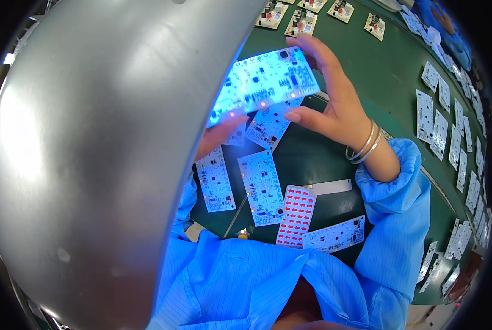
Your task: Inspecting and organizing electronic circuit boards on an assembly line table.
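Both my hands hold one white circuit board up over the dark green table; it glows blue under lamp light. My right hand grips its right end, thumb below and fingers above, with thin bangles on the wrist. My left hand supports the board's lower left corner and is mostly hidden behind a large shiny metal lamp shade. Below the held board lie several more white circuit boards flat on a dark mat.
A sheet of red arrow stickers and a white strip lie near my chest. Rows of white boards line the table's right side; small boards with red parts sit at the far edge. Another person's blue sleeve shows top right.
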{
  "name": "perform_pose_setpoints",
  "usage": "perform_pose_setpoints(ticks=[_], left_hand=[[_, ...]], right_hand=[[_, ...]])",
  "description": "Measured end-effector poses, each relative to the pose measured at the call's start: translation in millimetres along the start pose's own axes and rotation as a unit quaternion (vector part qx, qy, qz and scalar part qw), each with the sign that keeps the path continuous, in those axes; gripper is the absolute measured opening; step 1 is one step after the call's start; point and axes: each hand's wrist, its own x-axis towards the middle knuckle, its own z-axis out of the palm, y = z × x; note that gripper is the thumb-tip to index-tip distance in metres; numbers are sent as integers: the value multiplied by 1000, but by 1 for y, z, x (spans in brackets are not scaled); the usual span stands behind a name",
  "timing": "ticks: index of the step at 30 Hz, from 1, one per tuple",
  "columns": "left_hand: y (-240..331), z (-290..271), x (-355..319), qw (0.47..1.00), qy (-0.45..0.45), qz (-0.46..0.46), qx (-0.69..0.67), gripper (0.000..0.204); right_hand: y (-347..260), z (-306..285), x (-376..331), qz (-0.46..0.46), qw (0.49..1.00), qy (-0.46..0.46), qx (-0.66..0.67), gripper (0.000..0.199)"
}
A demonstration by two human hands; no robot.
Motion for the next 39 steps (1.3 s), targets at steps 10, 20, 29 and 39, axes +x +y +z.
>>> perform_pose_setpoints(ticks=[10,20,29,39], left_hand=[[-10,1,17,769,-152,-162,-600,71],[-15,9,17,714,-259,-178,-626,76],[-11,11,16,687,-282,-183,-644,74],[3,-5,14,611,-264,-60,-744,72]], right_hand=[[-3,6,0,161,982,-35,90,59],[7,-9,7,342,847,2,407,40],[2,-8,10,366,827,-36,426,32],[-10,-4,22,340,772,13,537,32]])
